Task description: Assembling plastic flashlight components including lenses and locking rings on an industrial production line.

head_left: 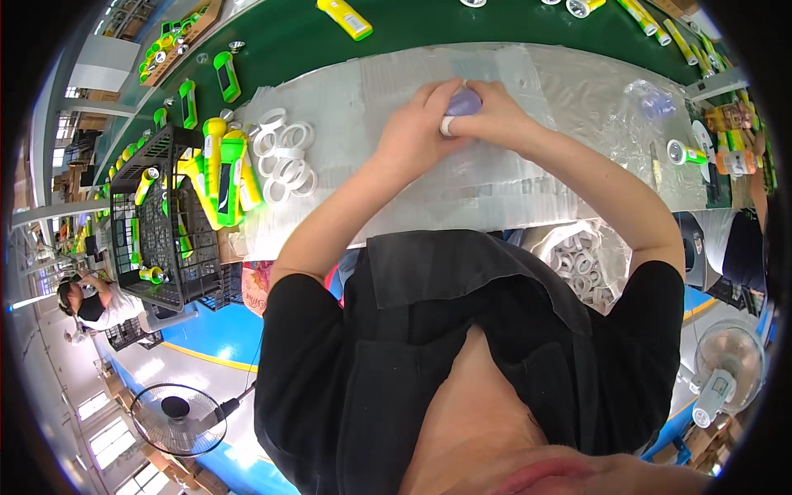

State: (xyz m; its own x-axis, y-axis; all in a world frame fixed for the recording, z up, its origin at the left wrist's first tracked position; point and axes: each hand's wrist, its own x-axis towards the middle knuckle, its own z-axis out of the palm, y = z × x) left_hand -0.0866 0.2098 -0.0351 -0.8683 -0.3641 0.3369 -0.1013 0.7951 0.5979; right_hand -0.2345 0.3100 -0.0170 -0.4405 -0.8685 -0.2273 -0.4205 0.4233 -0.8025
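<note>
Both of my hands meet above the table, fingers curled round a small round purple-tinted piece (464, 103) that looks like a lens. My left hand (412, 124) closes on it from the left, and my right hand (493, 118) from the right. Between the thumbs shows the edge of a white ring (447, 126), pressed near the purple piece; my fingers hide how the two fit together. Loose white plastic rings (289, 161) lie in a pile to the left of my left forearm. Yellow and green flashlights (227, 169) are heaped beyond that pile.
A black plastic crate (169, 223) with flashlights stands at the left. A sack of white rings (580, 264) hangs open by my right elbow. Purple pieces in clear film (656, 103) and a flashlight (685, 153) lie at the right. Another person (99, 301) and fans (177, 419) are behind.
</note>
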